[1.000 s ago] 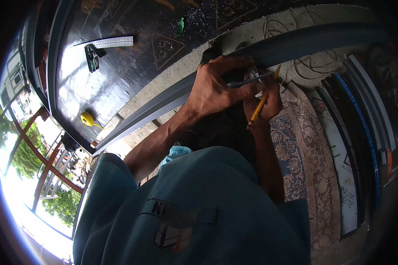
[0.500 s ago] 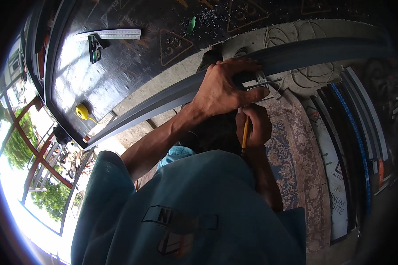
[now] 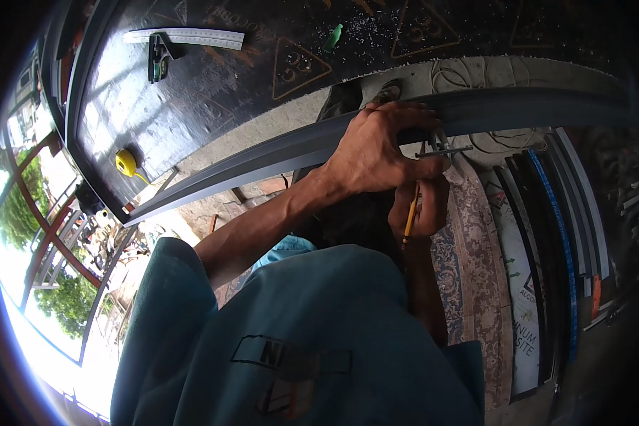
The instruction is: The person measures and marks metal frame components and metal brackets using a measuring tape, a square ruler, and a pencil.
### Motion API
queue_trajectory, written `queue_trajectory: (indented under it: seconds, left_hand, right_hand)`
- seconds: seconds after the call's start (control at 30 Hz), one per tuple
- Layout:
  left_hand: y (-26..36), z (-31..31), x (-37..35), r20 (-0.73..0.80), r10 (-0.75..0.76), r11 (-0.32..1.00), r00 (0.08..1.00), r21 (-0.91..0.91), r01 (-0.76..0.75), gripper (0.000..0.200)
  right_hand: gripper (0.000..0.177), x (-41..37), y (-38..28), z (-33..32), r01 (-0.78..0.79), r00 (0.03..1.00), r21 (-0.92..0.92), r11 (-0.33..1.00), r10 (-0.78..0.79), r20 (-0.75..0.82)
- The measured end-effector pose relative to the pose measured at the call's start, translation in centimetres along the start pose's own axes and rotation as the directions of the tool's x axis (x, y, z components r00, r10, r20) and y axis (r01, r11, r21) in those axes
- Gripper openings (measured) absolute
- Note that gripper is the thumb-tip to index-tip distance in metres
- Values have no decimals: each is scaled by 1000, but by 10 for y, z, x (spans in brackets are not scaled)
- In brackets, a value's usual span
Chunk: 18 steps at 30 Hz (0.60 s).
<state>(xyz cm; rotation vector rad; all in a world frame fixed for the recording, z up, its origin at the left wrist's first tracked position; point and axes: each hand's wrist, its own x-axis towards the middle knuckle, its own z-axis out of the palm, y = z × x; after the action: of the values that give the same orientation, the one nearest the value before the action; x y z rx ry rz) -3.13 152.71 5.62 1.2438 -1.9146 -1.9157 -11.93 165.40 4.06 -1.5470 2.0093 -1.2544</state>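
My left hand (image 3: 387,145) reaches over a long dark metal profile (image 3: 263,157), with its fingers wrapped on the far side and its thumb toward me. It grips a small metal piece (image 3: 439,145) against the profile. Just below, my right hand (image 3: 429,206) is closed around a yellow pencil (image 3: 410,216), whose blunt end points toward me. The pencil's other end is hidden by the fingers near my left thumb.
A combination square (image 3: 184,37) and a yellow tape measure (image 3: 126,162) lie on the dark board (image 3: 220,92). Cable coils (image 3: 461,74) are on the floor. Several profiles (image 3: 568,206) lie at the right beside a patterned rug (image 3: 476,284). A shoe (image 3: 388,91) shows beyond the profile.
Both hands appear slightly farther right and lower, along with the small metal piece. The view has shifted, so the square sits higher. Both grips look the same.
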Motion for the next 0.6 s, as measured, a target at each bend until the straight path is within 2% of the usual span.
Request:
queue_trajectory:
  seconds: [0.1,0.27,0.33,0.47,0.53,0.57,0.6]
  left_hand:
    - [-1,1,1,-1,11,1000,1000,7,-11,55]
    - [0,-1,1,13,16,1000,1000,11,-16,56]
    - [2,-2,1,40,-53,992,998,-114,58,56]
    - [1,-2,2,38,-38,992,999,-119,43,55]
    - [-1,-2,2,19,94,993,995,66,-96,56]
    - [-1,-2,2,20,96,993,995,67,-97,56]
    - [2,-2,1,39,2,999,999,-40,0,56]
  right_hand:
    - [25,-3,3,-3,-22,998,-11,1000,23,55]
    - [24,0,-1,5,-9,1000,-89,996,11,19]
    - [23,2,0,10,15,1000,-107,994,-14,11]
    - [27,0,4,16,25,999,-62,998,-27,-19]
    - [29,-3,6,18,33,999,-66,997,-35,-22]
    - [32,-4,8,20,14,999,-67,998,-16,-42]
    - [35,-5,7,20,-8,998,-69,998,4,-61]
